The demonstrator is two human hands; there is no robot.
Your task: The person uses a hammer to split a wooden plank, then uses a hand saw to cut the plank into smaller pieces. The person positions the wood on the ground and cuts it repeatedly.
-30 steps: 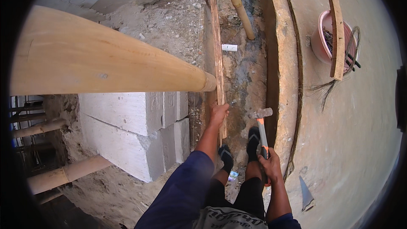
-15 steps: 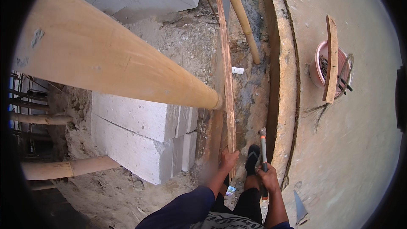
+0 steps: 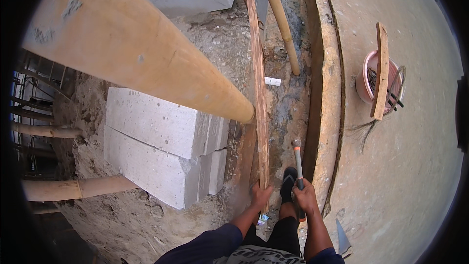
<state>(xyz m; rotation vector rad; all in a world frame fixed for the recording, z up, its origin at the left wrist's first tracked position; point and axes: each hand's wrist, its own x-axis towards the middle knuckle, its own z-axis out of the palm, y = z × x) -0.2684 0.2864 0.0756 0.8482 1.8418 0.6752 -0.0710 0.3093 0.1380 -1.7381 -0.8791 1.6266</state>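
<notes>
A long, rough wooden plank (image 3: 259, 93) runs away from me, and my left hand (image 3: 262, 195) is closed around its near end. In my right hand (image 3: 305, 196) is a hammer (image 3: 298, 159) with a grey shaft, orange bands and a dark grip; its metal head points away from me. Just left of the plank, a thick bamboo pole (image 3: 161, 58) slants down and its foot seems to meet the ground close to the plank. The hammer's head touches nothing that I can see.
White lightweight blocks (image 3: 151, 151) are stacked at the left. A thinner bamboo pole (image 3: 281, 19) stands beyond the plank. Along the right runs a raised concrete ledge (image 3: 326, 93). On the floor sit a pink bucket (image 3: 360, 85) with a short board (image 3: 380, 68) across it and a saw blade (image 3: 343, 238).
My right hand and the hammer have shifted left and slightly away from me, nearer the plank. The plank's near end and my left hand have moved slightly left and toward me.
</notes>
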